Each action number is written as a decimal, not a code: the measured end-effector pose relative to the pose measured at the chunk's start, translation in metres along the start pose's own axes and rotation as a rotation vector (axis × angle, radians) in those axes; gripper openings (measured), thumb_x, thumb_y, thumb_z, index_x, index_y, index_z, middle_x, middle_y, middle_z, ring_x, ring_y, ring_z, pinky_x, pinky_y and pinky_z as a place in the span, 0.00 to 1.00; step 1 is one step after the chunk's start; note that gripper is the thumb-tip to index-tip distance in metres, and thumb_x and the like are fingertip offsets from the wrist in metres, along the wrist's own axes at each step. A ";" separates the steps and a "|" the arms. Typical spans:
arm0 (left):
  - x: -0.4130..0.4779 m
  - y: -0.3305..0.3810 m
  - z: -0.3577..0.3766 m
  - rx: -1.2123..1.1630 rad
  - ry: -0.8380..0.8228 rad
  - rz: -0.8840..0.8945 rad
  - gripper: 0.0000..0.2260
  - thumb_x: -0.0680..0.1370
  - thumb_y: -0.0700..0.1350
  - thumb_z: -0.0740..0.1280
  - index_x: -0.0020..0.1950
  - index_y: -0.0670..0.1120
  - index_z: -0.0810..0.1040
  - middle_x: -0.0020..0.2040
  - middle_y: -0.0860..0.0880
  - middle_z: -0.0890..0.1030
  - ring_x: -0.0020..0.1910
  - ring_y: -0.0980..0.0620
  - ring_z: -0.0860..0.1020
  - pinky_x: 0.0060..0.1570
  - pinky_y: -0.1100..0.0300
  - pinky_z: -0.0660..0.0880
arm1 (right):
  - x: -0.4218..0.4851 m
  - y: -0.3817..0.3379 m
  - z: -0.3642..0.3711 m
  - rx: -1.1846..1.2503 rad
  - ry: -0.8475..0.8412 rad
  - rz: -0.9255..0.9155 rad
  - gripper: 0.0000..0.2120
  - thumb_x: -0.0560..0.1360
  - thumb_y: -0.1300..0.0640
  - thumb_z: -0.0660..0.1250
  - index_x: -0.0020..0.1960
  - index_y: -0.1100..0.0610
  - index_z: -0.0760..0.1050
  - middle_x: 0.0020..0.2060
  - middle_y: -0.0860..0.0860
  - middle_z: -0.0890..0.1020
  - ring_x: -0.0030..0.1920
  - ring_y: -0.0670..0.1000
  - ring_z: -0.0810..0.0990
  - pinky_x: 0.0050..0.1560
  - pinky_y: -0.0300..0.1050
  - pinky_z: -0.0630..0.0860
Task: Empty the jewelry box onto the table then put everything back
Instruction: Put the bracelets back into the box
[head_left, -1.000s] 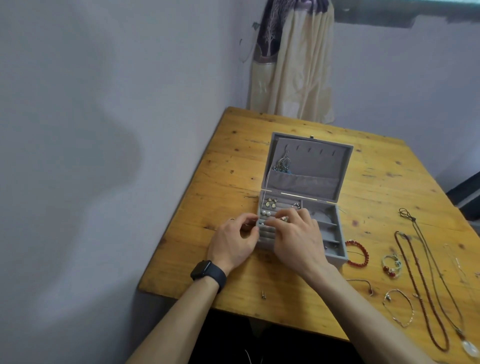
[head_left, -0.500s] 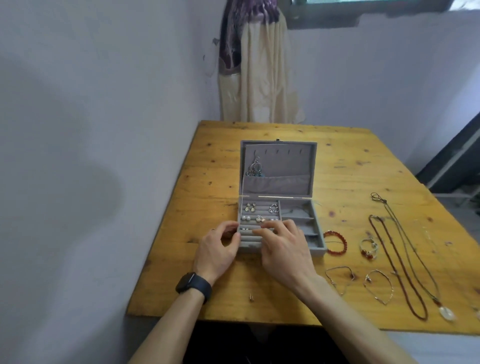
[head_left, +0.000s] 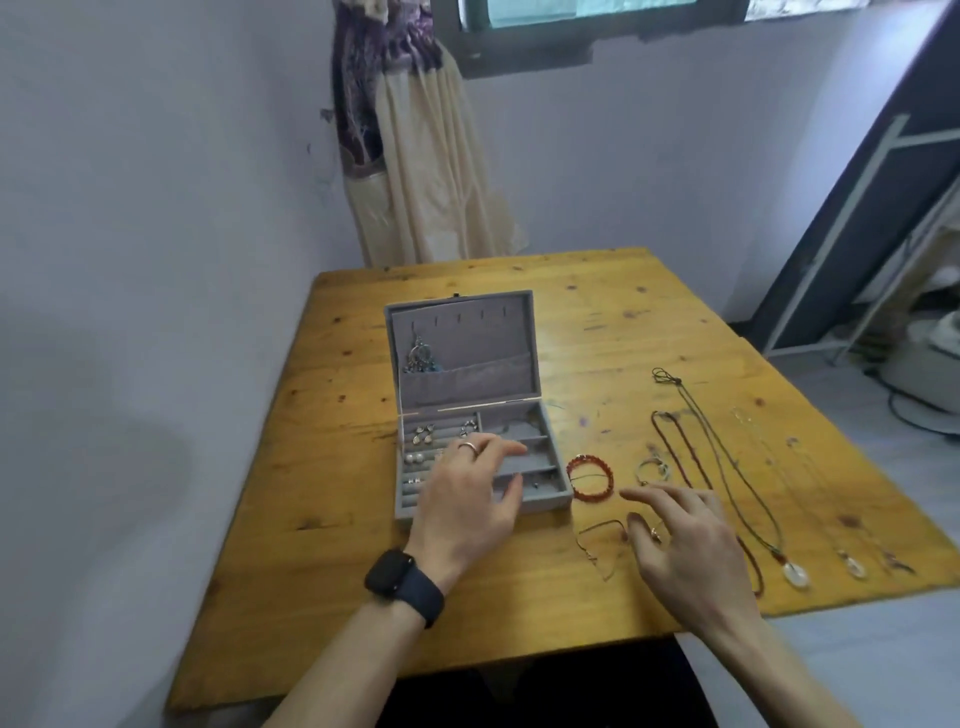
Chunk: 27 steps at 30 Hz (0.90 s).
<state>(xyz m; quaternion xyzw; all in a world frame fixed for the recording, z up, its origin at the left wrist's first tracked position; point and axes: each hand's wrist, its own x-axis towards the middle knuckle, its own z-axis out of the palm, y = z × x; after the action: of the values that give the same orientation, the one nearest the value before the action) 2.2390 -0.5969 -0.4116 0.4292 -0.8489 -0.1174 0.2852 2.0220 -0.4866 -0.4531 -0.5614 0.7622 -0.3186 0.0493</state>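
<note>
Table, one jewelry box, one red bracelet

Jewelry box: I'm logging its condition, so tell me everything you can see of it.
The jewelry box is grey, velvet-looking, and stands open on the wooden table, lid upright. The lid lining has hooks, one holding a silvery pendant, above a pocket. The base has ring rolls on the left with several earrings and divided compartments on the right. The left hand reaches over its front.
</note>
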 end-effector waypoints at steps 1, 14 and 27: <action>0.005 0.010 0.006 0.010 -0.043 0.029 0.12 0.78 0.50 0.68 0.61 0.53 0.79 0.58 0.55 0.79 0.58 0.56 0.75 0.58 0.59 0.73 | 0.003 0.006 -0.003 -0.004 0.001 0.020 0.15 0.74 0.55 0.72 0.60 0.47 0.81 0.54 0.47 0.82 0.56 0.48 0.73 0.54 0.46 0.74; 0.042 0.056 0.069 0.383 -0.366 0.117 0.13 0.79 0.52 0.64 0.61 0.52 0.82 0.59 0.53 0.80 0.62 0.49 0.70 0.61 0.53 0.66 | 0.051 0.040 -0.016 -0.208 -0.138 0.114 0.18 0.76 0.38 0.66 0.63 0.43 0.79 0.59 0.46 0.79 0.61 0.50 0.70 0.58 0.47 0.72; 0.058 0.048 0.065 -0.027 -0.260 -0.147 0.08 0.81 0.51 0.65 0.56 0.53 0.81 0.50 0.52 0.82 0.50 0.54 0.79 0.52 0.57 0.78 | 0.058 0.049 0.002 -0.256 -0.137 0.007 0.12 0.80 0.43 0.61 0.58 0.45 0.79 0.55 0.44 0.81 0.57 0.49 0.73 0.55 0.46 0.72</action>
<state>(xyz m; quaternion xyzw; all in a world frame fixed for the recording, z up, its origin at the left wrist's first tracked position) 2.1419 -0.6164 -0.4207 0.4675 -0.8434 -0.2037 0.1692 1.9612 -0.5310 -0.4645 -0.5808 0.7934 -0.1796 0.0303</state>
